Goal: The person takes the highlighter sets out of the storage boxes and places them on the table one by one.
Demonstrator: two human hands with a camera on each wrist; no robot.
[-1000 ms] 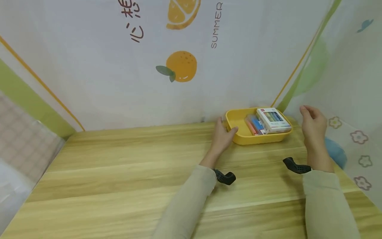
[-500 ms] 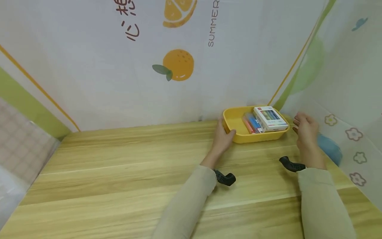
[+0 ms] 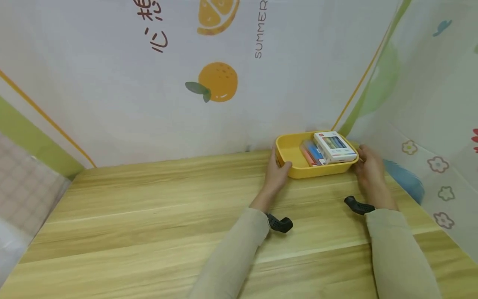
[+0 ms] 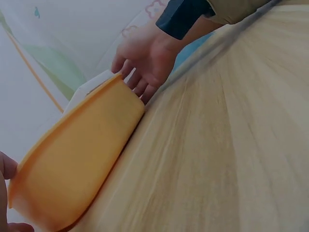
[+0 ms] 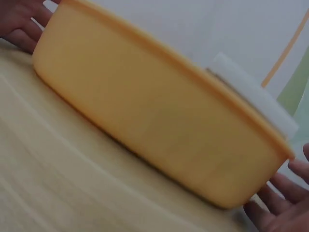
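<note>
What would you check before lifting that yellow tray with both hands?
1. Left hand grips the yellow tray's left end, thumb over the rim: ok.
2. Right hand at the tray's right end: fingers beside the wall; firm hold cannot tell.
3. White box rests on the other packs, poking above the rim: not ok, may slide.
4. Tray sits flat on the wooden table: ok.
5. Tray close to the back wall: ok.

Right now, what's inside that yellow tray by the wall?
The yellow tray holds a white box of colored sticks, lying partly over a blue and orange pack. Anything beneath them is covered; the tray's left part is bare.
</note>
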